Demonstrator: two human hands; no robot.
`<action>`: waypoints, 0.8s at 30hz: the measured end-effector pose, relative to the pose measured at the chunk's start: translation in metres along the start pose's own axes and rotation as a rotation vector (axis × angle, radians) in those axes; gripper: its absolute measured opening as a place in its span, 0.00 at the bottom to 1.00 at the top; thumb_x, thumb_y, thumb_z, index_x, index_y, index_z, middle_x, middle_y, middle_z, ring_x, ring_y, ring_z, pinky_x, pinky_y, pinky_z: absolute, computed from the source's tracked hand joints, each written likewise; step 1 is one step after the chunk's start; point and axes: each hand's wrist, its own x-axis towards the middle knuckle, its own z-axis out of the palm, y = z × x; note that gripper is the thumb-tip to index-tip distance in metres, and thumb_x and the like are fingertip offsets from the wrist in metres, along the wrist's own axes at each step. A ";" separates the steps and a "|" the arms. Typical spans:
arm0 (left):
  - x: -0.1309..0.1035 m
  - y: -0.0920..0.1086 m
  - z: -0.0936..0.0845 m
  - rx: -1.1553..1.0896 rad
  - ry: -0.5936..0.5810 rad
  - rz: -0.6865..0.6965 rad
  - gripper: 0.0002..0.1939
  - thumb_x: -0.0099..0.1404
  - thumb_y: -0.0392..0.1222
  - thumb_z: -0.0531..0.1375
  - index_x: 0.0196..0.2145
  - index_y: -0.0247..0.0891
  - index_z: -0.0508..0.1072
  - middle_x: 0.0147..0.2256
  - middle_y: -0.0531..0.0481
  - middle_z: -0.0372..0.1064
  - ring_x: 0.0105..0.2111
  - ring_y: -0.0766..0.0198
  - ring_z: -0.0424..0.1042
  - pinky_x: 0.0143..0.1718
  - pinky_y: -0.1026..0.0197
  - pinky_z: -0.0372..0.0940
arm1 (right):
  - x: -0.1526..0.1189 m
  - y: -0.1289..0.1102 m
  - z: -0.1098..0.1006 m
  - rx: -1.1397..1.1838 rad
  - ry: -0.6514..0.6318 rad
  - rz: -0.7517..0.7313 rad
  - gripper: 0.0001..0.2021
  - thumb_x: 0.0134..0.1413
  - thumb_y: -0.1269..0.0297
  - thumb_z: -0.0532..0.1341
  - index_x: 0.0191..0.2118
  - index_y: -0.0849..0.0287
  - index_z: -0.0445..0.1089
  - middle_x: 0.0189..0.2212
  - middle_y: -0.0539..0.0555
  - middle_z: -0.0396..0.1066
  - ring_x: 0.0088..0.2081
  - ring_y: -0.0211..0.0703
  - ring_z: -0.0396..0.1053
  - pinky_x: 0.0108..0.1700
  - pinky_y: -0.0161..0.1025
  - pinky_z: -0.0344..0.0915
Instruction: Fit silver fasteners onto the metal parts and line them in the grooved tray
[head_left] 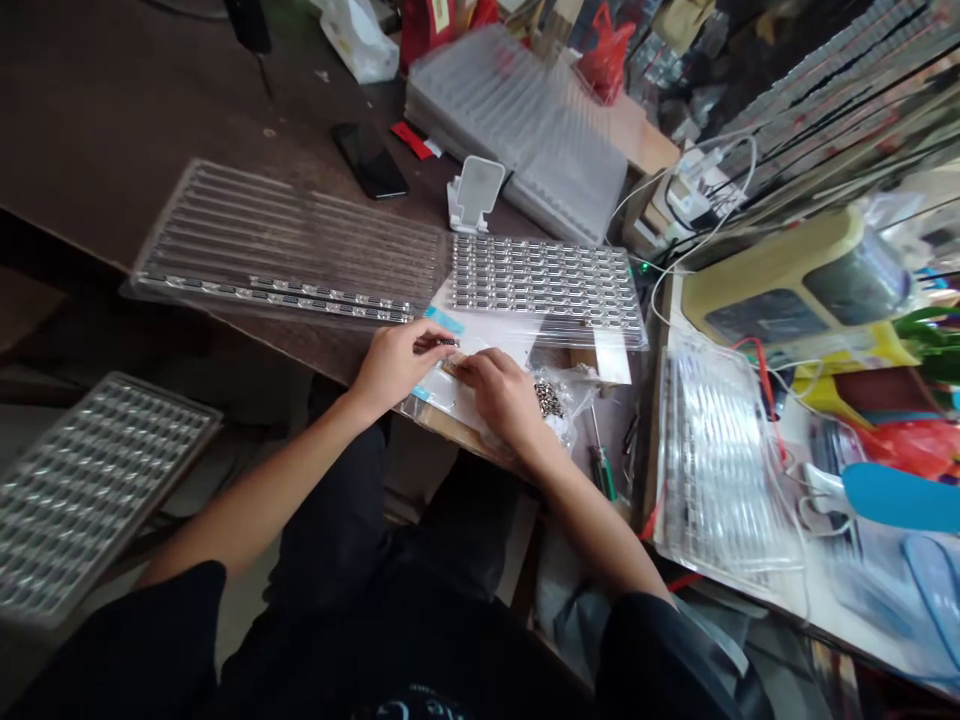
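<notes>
By the near edge of the surface (97,120), the left hand (394,362) pinches a part (448,342); the right hand (504,393) curls, its hold unclear. A light, steady pinch should serve.

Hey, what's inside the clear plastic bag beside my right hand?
The plastic bag holds a heap of small metal parts. Your right hand hides whatever lies beneath it; the bottom of the heap is covered too.

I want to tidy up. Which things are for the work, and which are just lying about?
Likely for the job:
small part in the left hand
long tray
fuller tray
little metal pieces

Likely just lying about:
black phone
white stand
red bag
</notes>
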 end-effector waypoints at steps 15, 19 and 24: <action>0.001 0.000 0.004 0.201 -0.173 0.162 0.03 0.65 0.40 0.67 0.38 0.44 0.80 0.41 0.51 0.80 0.43 0.58 0.77 0.48 0.55 0.69 | -0.042 0.018 -0.067 -0.034 -0.225 0.184 0.07 0.59 0.65 0.66 0.42 0.54 0.78 0.39 0.53 0.80 0.36 0.46 0.75 0.37 0.40 0.63; 0.001 -0.004 0.006 0.246 -0.189 0.190 0.03 0.65 0.40 0.68 0.39 0.43 0.80 0.40 0.52 0.79 0.43 0.58 0.76 0.48 0.55 0.68 | -0.043 0.016 -0.068 -0.076 -0.291 0.203 0.07 0.58 0.65 0.67 0.43 0.55 0.77 0.42 0.54 0.80 0.41 0.48 0.75 0.39 0.39 0.63; 0.000 -0.007 0.007 0.251 -0.196 0.213 0.03 0.66 0.41 0.68 0.38 0.44 0.81 0.40 0.52 0.80 0.42 0.58 0.76 0.47 0.54 0.69 | -0.039 0.016 -0.061 0.026 -0.345 0.150 0.08 0.58 0.77 0.60 0.36 0.58 0.75 0.36 0.54 0.79 0.38 0.44 0.73 0.42 0.38 0.62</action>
